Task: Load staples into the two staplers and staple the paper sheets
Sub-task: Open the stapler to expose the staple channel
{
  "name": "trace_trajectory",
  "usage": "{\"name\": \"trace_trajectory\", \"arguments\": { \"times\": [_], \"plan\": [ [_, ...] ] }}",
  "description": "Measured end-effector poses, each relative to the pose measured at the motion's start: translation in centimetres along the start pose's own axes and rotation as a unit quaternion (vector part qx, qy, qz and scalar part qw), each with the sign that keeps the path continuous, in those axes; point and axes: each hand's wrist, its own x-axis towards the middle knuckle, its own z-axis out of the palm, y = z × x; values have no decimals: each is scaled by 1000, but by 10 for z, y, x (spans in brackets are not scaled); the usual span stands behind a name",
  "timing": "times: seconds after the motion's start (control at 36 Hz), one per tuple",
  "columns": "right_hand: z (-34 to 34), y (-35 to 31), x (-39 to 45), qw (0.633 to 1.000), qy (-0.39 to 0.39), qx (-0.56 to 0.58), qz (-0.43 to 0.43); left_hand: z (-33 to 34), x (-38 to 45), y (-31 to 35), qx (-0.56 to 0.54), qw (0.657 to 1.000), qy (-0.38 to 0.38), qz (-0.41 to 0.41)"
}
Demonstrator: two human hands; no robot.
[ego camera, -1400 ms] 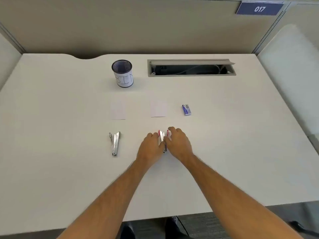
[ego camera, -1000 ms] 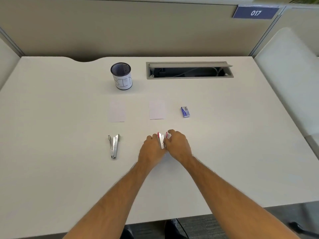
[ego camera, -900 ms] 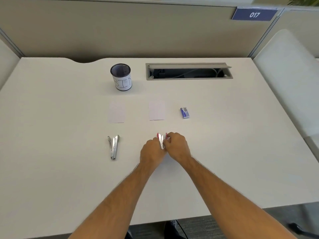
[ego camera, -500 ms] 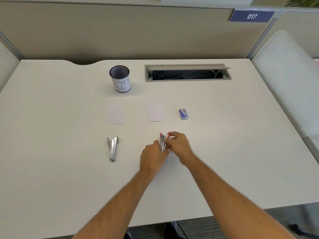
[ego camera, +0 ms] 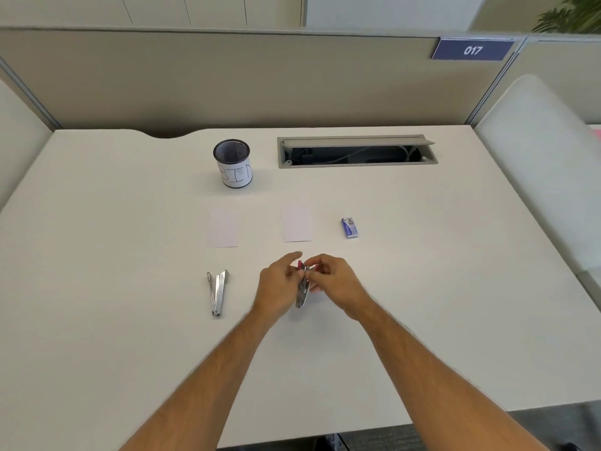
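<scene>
Head view shows both hands meeting over the desk around a small stapler with a pink tip. This stapler sits between the palms, its metal body running from the fingertips back toward the wrists. Right hand has its fingers curled and pinching the stapler's far end. Left hand lies against the stapler's left side with the index finger stretched forward; whether its other fingers grip the stapler I cannot tell. Second stapler, all metal and splayed open in a V, lies well left of the left hand. Two paper sheets lie beyond the hands, one just past the fingertips, the other farther left. Staple box, blue, sits beyond and right of the right hand. Mesh cup marked BIN stands farther off past the sheets.
</scene>
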Motion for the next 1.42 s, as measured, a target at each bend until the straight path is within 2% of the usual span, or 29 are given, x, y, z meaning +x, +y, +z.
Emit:
{"name": "trace_trajectory", "arguments": {
  "times": [0.28, 0.42, 0.47, 0.61, 0.78, 0.94, 1.06, 1.17, 1.31, 1.42],
  "plan": [
    [-1, -7, 0, 998, 0, -60, -15, -6, 3, 6, 26, 999, -5, 27],
    [-2, -1, 2, 999, 33, -42, -10, -9, 1, 9, 15, 999, -2, 42],
    [-5, 3, 4, 999, 48, -10, -1, -9, 0, 11, 3, 999, 1, 53],
    [-18, 4, 4, 988, 36, 149, 15, -13, -3, 13, -21, 995, 44, 82],
    [-29, 5, 8, 971, 66, 230, 20, -26, -6, 11, -66, 994, 77, 48],
    [-36, 12, 7, 953, 92, 288, 20, -41, -13, -2, -165, 986, 5, -8],
    [-40, 10, 8, 938, 97, 333, 23, -41, -21, -15, -154, 983, -90, -29],
    [-35, 3, 10, 937, 81, 338, 26, -33, -27, -19, -145, 979, -135, -47],
    [-27, -2, 6, 942, 37, 333, 27, -25, -29, -11, -148, 974, -160, -56],
    [-20, -5, 3, 944, 12, 328, 32, -19, -28, -3, -107, 986, -129, -10]
  ]
}}
